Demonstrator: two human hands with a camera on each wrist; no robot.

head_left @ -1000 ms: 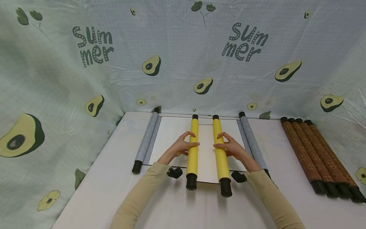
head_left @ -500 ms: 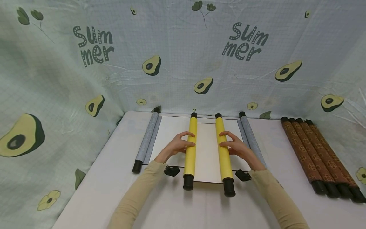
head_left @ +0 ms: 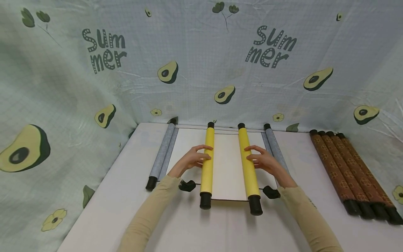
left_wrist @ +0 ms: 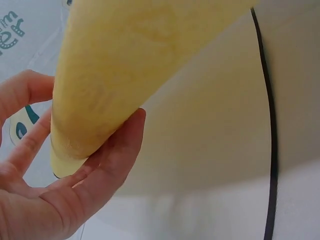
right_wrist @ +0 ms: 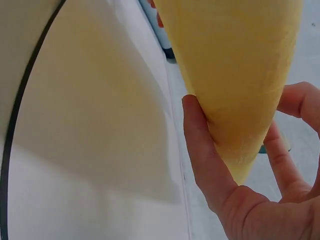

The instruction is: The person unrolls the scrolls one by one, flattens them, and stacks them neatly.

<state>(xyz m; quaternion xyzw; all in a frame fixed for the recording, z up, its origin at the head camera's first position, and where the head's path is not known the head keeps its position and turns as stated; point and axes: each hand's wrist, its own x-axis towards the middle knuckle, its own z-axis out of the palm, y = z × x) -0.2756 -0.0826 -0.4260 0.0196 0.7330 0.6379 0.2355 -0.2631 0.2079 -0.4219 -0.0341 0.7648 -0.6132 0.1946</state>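
"Where does the head view look from?"
"High over the worktop (head_left: 104, 210), facing forward and down, reaching its far edge."
"And the wrist views?"
"Close up, one at the left hand (left_wrist: 75, 190), one at the right hand (right_wrist: 250, 205); both share the pale sheet (head_left: 228, 168)."

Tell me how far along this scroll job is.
Done: the grey scroll lies open. In hand: the yellow scroll, held partly open above it, left hand and right hand each gripping one roller. Left, perhaps: opening the yellow one wider and setting it down; the brown rolls at right lie rolled up.
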